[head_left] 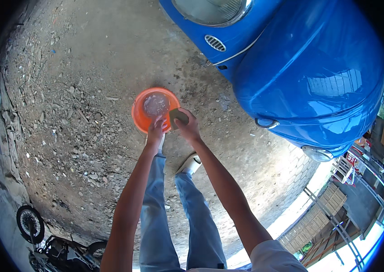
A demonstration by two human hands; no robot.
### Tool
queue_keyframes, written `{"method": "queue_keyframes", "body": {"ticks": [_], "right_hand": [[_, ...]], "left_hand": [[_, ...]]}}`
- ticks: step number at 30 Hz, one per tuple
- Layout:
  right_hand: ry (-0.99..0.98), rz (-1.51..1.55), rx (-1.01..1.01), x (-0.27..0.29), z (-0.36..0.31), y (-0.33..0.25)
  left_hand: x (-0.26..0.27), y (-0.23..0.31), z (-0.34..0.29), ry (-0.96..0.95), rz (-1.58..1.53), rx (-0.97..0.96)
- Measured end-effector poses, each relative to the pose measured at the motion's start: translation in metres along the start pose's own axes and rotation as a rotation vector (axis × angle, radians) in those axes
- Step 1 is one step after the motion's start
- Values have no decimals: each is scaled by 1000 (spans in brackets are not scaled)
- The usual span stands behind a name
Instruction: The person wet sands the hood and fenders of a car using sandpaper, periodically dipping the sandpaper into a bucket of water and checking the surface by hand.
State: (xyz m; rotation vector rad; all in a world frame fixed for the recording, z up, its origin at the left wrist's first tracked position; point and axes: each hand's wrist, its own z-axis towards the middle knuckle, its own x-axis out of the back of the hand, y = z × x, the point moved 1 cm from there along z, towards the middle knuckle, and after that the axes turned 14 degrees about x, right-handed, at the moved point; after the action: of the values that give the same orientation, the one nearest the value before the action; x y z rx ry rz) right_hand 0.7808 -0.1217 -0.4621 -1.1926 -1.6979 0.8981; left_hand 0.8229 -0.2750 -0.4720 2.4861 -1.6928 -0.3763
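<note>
An orange basin (136,108) stands on the ground in front of my feet, with foamy water (156,105) in its bottom. My right hand (189,128) grips a dark olive, block-shaped sponge (178,118) just above the basin's right side. Over the near rim is my left hand (156,129), its fingers stretched toward the water and apart, with nothing seen in them. The two hands are a short way apart from each other.
A glossy blue car (300,68) with a round headlight (213,10) fills the upper right. Loose stones and rubble (81,118) cover the ground at left. A motorcycle (60,253) stands at lower left. My shoe (189,164) is close to the basin.
</note>
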Motion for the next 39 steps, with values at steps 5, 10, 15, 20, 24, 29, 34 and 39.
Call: {"method": "queue_keyframes", "body": {"ticks": [5, 10, 15, 20, 24, 29, 34, 39], "right_hand": [[218, -216, 299, 44, -16, -69], [380, -131, 306, 114, -15, -78], [354, 103, 198, 189, -28, -117], [437, 139, 393, 253, -36, -127], [365, -2, 488, 307, -45, -156], [299, -97, 608, 351, -38, -178], [245, -108, 596, 373, -33, -225], [408, -135, 720, 396, -2, -269]], "left_hand": [[-51, 44, -47, -143, 70, -48], [-120, 69, -74, -288, -19, -226], [-197, 79, -128, -283, -13, -175], [-256, 62, -141, -394, 19, -322], [-302, 71, -177, -401, 21, -137], [-333, 89, -197, -522, 25, -306], [-351, 116, -226, -453, 127, -387], [-366, 144, -232, -364, 142, -530]]}}
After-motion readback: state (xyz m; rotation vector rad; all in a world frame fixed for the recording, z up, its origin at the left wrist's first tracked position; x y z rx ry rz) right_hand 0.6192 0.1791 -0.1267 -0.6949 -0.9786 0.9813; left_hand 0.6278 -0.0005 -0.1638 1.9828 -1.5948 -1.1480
